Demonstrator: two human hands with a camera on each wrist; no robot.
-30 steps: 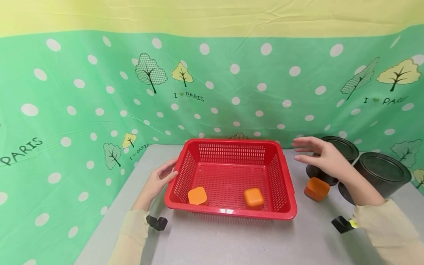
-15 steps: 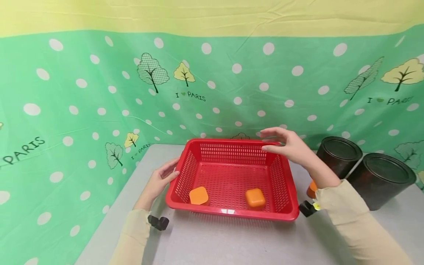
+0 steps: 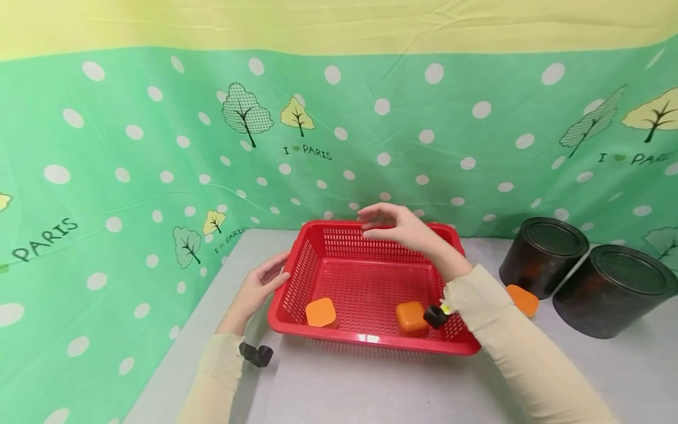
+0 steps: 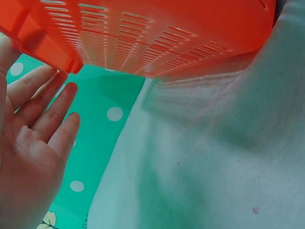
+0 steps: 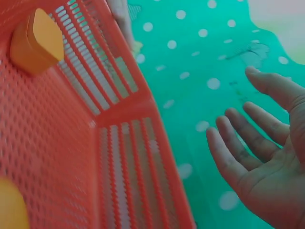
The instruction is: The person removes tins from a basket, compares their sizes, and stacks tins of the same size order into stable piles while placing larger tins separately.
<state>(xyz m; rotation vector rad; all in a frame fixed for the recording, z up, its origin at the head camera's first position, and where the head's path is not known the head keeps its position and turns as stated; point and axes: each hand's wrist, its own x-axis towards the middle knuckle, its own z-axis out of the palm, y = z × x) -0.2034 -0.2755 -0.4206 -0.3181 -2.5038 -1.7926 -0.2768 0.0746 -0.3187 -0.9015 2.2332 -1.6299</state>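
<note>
A red perforated plastic basket [image 3: 365, 271] stands on the grey table, with two orange rounded blocks in it: one near its left front corner [image 3: 321, 312], the other [image 3: 410, 315] at front right. My left hand [image 3: 254, 294] touches the basket's left rim, its fingers loosely extended, as the left wrist view shows. Above the basket's back rim hovers my right hand [image 3: 405, 229], holding nothing, fingers apart and slightly bent; the right wrist view shows its bare palm [image 5: 267, 176]. A third orange block [image 3: 523, 300] lies on the table right of the basket, partly hidden by my right sleeve.
Two black lidded cans [image 3: 545, 256] stand side by side at the right of the table. A green polka-dot cloth [image 3: 339, 147] hangs behind and along the left side. Grey tabletop [image 3: 360, 383] shows in front of the basket.
My right hand has swung left from beside the cans, across the basket's right rim, to above its back rim. The left hand stays at the basket's left rim.
</note>
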